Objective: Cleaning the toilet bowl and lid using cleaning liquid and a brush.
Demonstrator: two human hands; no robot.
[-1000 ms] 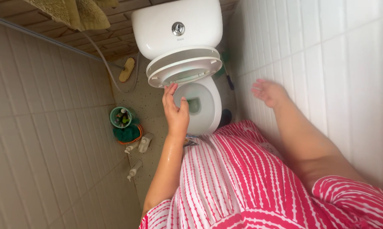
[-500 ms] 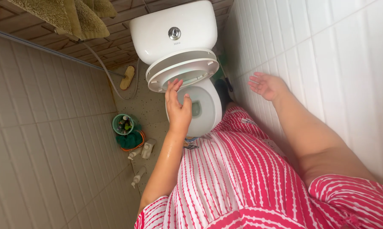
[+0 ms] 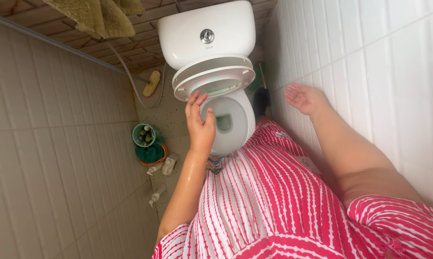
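White toilet seat (image 3: 214, 76) half-raised over bowl (image 3: 235, 125).

A home bathroom: white toilet (image 3: 223, 91), tiled walls (image 3: 58, 134) either side, bottles (image 3: 161, 167) on the floor left of it.

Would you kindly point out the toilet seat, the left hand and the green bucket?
toilet seat (image 3: 231, 73): head view, on the raised white ring's front rim.
left hand (image 3: 200, 125): head view, on the back of the hand.
green bucket (image 3: 138, 130): head view, on its near rim.

bowl (image 3: 235, 125) open above | raised seat (image 3: 214, 76) blocks behind | tiled wall (image 3: 370, 72) crowds right
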